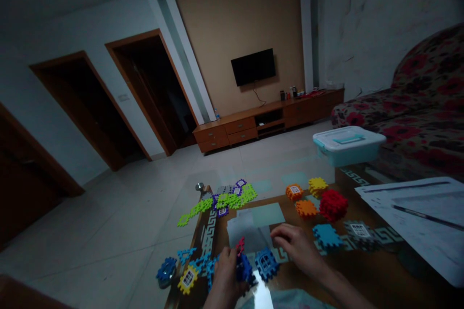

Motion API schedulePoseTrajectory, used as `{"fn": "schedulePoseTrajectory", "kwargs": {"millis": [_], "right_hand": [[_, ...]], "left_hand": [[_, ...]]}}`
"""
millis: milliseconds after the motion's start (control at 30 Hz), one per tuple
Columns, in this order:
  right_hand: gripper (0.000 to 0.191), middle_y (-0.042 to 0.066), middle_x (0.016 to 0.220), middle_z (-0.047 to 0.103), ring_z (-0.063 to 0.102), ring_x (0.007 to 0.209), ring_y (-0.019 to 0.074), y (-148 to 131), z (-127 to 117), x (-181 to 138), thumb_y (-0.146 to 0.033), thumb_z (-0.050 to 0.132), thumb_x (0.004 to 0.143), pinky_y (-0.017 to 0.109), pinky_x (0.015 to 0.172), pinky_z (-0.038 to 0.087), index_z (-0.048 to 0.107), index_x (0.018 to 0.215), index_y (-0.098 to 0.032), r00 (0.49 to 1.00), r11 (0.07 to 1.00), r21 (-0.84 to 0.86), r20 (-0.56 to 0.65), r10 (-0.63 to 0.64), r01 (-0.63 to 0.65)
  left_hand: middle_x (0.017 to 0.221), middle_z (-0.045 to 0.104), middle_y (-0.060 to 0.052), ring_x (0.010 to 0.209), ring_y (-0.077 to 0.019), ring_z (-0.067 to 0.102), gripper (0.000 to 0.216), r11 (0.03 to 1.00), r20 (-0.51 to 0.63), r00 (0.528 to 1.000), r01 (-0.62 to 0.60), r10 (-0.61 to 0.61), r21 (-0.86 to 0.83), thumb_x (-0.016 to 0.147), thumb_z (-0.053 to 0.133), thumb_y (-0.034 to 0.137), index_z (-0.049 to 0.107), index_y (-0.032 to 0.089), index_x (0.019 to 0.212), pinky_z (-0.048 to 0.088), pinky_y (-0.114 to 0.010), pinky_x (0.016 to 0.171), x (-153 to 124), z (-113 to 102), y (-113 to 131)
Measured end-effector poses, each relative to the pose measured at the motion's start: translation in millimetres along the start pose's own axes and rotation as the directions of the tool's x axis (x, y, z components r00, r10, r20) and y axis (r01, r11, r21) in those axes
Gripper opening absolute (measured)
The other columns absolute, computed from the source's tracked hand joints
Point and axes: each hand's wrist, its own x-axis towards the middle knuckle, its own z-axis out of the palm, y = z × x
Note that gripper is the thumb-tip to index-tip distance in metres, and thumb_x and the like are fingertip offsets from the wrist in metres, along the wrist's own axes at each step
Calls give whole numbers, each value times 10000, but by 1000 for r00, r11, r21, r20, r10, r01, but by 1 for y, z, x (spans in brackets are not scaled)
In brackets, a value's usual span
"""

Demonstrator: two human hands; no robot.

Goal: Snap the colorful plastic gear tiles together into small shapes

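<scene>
My left hand (227,270) is closed at the near edge of the glass-topped table, its fingers around dark blue toothed building tiles (245,266). A small red toothed tile (240,246) sticks up by its fingertips. My right hand (296,246) hovers to the right with fingers curled in and thumb against them; whatever they hold, if anything, is hidden. Between the hands stands a blue tile with a window grid (267,264). Left of my left hand lie light blue tiles (186,254), a yellow window tile (188,278) and a round blue stack (166,270).
Green tiles (232,200) with purple ones lie at the far left of the table. Orange (306,209), yellow (318,186), red (333,204) and light blue stacks (326,235) stand at right. Beyond are papers (431,217) with a pen and a lidded teal box (350,150).
</scene>
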Motion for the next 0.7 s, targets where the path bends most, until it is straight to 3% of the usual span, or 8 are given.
{"fn": "schedulePoseTrajectory", "kwargs": {"millis": [233, 533, 700], "right_hand": [[209, 62, 871, 722, 664, 844, 228, -2, 0, -1, -246, 505, 855, 341, 770, 477, 707, 833, -202, 1000, 1000, -20, 16, -20, 20], [244, 68, 866, 724, 656, 863, 251, 1, 4, -7, -300, 486, 891, 377, 797, 493, 710, 823, -230, 1000, 1000, -26, 18, -3, 3], [252, 72, 886, 723, 652, 879, 254, 1, 6, -6, -314, 482, 905, 380, 810, 484, 707, 840, -223, 1000, 1000, -31, 7, -7, 8]], "left_hand": [[1520, 383, -136, 1407, -303, 322, 845, 992, 31, 999, 22, -26, 128, 612, 615, 137, 414, 184, 1432, 286, -393, 1090, -4, 27, -7], [1383, 517, -118, 1290, -305, 424, 748, 999, -60, 998, -14, 16, 41, 586, 585, 134, 513, 163, 1330, 303, -405, 1062, -16, 18, -1], [1448, 473, -156, 1345, -331, 382, 834, 999, -11, 999, -32, 32, -31, 573, 636, 200, 473, 127, 1388, 274, -389, 1113, -25, 38, -24]]}}
